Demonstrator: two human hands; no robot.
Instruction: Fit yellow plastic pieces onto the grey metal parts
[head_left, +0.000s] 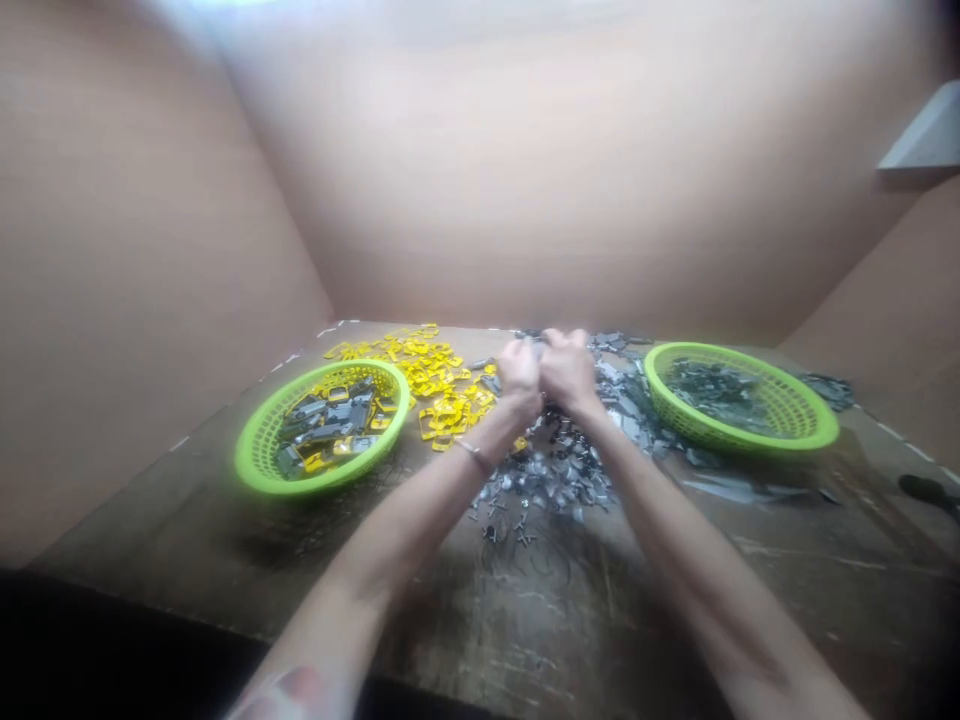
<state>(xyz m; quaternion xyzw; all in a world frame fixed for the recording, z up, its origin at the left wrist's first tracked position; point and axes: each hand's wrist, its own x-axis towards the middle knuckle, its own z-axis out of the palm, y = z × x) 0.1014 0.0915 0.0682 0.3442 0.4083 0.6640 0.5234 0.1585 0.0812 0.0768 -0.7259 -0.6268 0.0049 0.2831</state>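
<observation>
Along the brown tabletop [465,620] sit a round lime-green plastic basket [249,468], loose yellow frames [427,366], small silvery-grey pieces [551,475] near the left hand [519,370] and right hand [568,370], fingers [577,340] curled, their hold unclear, then another lime-green basket [739,439].

To me, the left basket [300,487] and right basket [750,440] look like smooth moulded plastic with perforated sides. The yellow pieces [454,412] seem plastic too, slightly glossy. Below my wrists, the silvery-grey pieces [555,470] glint, metal or shiny plastic, I can't tell. My tabletop [487,600] resembles worn wood, scuffed and dully shiny; the walls [525,200] look smooth and matt.
</observation>
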